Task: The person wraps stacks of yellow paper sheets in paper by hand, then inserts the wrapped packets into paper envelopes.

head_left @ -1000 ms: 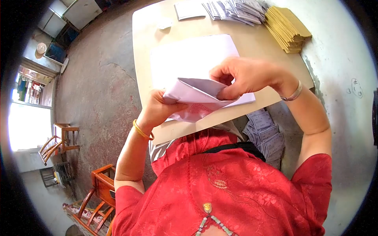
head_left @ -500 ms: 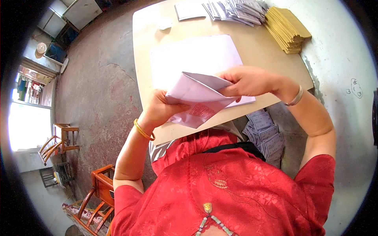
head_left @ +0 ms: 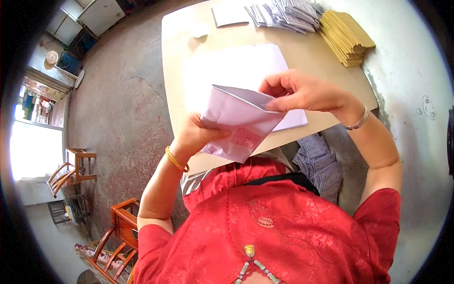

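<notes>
At frame centre, the left hand [head_left: 195, 135] grips a paper bag [head_left: 236, 113]; the right hand [head_left: 302, 93] holds its right corner, seemingly spreading it open; steadiness seems needed next.

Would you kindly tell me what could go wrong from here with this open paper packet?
The paper packet might crease or tear at its open mouth, where the right hand is. It could also twist or slip, since the left hand appears to hold it by one side. Farther back, the fanned white papers lie loosely overlapped and may slide if bumped.
</notes>
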### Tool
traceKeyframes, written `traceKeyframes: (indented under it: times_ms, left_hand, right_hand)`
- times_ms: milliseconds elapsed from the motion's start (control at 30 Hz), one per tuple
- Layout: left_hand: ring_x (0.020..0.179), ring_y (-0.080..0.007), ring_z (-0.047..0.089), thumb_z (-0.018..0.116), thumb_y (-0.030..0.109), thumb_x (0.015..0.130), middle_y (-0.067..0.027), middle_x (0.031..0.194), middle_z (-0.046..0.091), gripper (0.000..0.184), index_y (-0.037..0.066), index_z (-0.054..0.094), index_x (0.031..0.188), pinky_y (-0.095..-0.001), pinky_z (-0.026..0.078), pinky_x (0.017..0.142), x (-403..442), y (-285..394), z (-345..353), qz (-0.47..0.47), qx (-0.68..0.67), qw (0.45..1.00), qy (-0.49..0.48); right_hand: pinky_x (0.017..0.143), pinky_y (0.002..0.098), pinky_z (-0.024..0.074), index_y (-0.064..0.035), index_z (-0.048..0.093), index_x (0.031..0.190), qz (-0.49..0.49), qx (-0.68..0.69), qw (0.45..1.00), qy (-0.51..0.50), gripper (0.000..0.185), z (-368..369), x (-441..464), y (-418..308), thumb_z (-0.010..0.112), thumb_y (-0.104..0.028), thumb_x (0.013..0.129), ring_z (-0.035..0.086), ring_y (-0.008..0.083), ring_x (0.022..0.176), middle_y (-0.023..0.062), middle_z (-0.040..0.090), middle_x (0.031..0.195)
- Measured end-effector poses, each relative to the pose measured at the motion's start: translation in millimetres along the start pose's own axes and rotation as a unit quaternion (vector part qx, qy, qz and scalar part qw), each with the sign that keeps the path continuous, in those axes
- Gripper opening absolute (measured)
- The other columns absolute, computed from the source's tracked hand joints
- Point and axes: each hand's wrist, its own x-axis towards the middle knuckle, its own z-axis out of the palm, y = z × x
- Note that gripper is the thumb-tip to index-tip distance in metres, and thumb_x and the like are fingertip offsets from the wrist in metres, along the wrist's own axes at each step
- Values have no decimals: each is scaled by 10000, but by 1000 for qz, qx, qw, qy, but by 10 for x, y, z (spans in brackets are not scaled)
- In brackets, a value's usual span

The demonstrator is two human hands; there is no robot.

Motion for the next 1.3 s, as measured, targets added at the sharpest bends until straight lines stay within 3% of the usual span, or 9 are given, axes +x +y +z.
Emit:
traceKeyframes:
  times_ms: [100, 233, 467, 567, 800, 933, 1033, 1233, 1300]
  left_hand:
    - [854, -155, 675, 775, -10, 759, -63, 948, 722, 250, 5, 717, 1002, -325, 558, 802, -6, -15, 14, -10, -65, 998, 19]
    - [885, -181, 676, 752, -42, 750, -81, 994, 715, 304, 9, 698, 1045, -339, 549, 831, 22, -149, 109, -27, -149, 988, 27]
    - [943, -181, 663, 718, -8, 801, -77, 1049, 706, 312, 14, 669, 1109, -357, 537, 878, -76, -90, 178, -23, -110, 993, 39]
    - [873, -126, 655, 738, 33, 839, -53, 1003, 715, 235, 21, 695, 1070, -291, 525, 820, -19, 157, 130, 129, -204, 969, 52]
    - [833, -85, 645, 693, 54, 907, -39, 923, 734, 120, 25, 730, 1017, -234, 503, 785, -32, 630, -13, 266, -134, 953, 55]
    - [1012, -193, 659, 711, -3, 846, -93, 1009, 732, 188, -1, 721, 1033, -311, 511, 914, -23, 758, 7, 377, 39, 924, 54]
    - [1212, -309, 590, 712, -72, 757, -104, 1111, 718, 327, 43, 728, 1063, -398, 479, 993, 121, 598, -88, 447, 256, 856, 37]
    - [1371, -303, 442, 718, 119, 771, -77, 1386, 571, 433, 118, 675, 1202, -511, 231, 1168, 82, -294, -273, 283, 485, 819, -115]
    - [1366, -290, 446, 699, 157, 794, -82, 1379, 572, 424, 113, 660, 1214, -515, 217, 1172, 31, -293, -197, 279, 468, 830, -118]
  right_hand:
    - [842, 263, 507, 19, 591, 1176, -18, 64, 997, 42, 324, -18, -68, -90, 687, -127, 904, 591, 87, 959, 36, 641, 1056]
    - [717, 221, 497, -7, 606, 1153, -146, -87, 970, 171, 307, 184, 22, 133, 713, -123, 890, 571, 50, 797, -8, 642, 911]
    - [606, 213, 460, 4, 657, 1000, -121, -68, 959, 248, 138, 270, 76, 172, 688, -64, 883, 522, 35, 684, -36, 595, 761]
    - [611, 209, 463, 3, 673, 1022, -143, -66, 957, 242, 153, 268, 73, 148, 687, -67, 887, 532, 34, 696, -29, 613, 772]
    - [729, 248, 497, -17, 720, 1061, -226, -92, 940, 239, 174, 252, -60, -132, 680, -56, 896, 625, 80, 815, 18, 712, 853]
    - [784, 310, 510, -93, 738, 1065, -410, -397, 772, 280, 225, 117, -35, -161, 687, -75, 847, 692, 207, 885, 60, 737, 956]
    - [804, 327, 505, -135, 740, 1068, -460, -503, 677, 278, 239, 17, 32, 73, 686, -105, 837, 688, 194, 966, 18, 739, 1017]
    - [978, 393, 421, -139, 656, 1184, -282, -554, 780, 72, 315, 104, 2, 1205, 614, -312, 924, 554, 225, 1235, 71, 617, 1305]
    - [978, 396, 424, -108, 660, 1164, -263, -512, 811, 100, 311, 101, 32, 1234, 611, -311, 933, 563, 241, 1219, 92, 622, 1289]
